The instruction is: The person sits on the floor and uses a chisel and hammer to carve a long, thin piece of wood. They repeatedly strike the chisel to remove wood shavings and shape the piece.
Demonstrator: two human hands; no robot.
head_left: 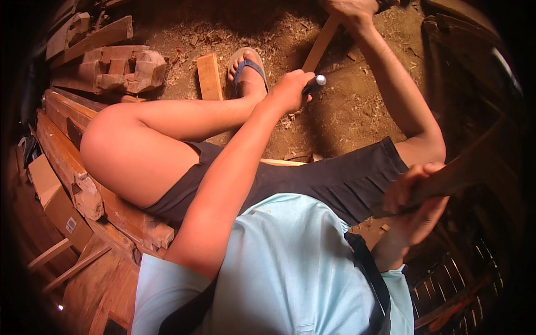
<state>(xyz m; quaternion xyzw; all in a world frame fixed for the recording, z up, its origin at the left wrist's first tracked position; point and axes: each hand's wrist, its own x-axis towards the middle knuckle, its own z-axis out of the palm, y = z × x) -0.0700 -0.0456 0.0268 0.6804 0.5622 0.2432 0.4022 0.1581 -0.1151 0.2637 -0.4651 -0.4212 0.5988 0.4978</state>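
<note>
Gripped a dark, silver-ended tool handle (pixel 314 84) in the curled fingers of the left hand (pixel 289 92), just beside the near end of a wooden strip (pixel 322 46); clasped a blurred wooden club (pixel 464 172) in the closed right hand (pixel 422 215), right of the strip and nearer the body; set the right foot (pixel 352 8) at the strip's far end; rested the sandaled left foot (pixel 249 77) left of the strip, with a wooden block (pixel 210 77) and notched timber (pixel 120 70) farther left.

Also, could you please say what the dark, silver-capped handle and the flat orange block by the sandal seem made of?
Dark handle: perhaps plastic, as it looks smooth. Silver cap: probably polished metal, as it glints. Flat orange block: likely bare wood, from its warm, matte faces.
</note>
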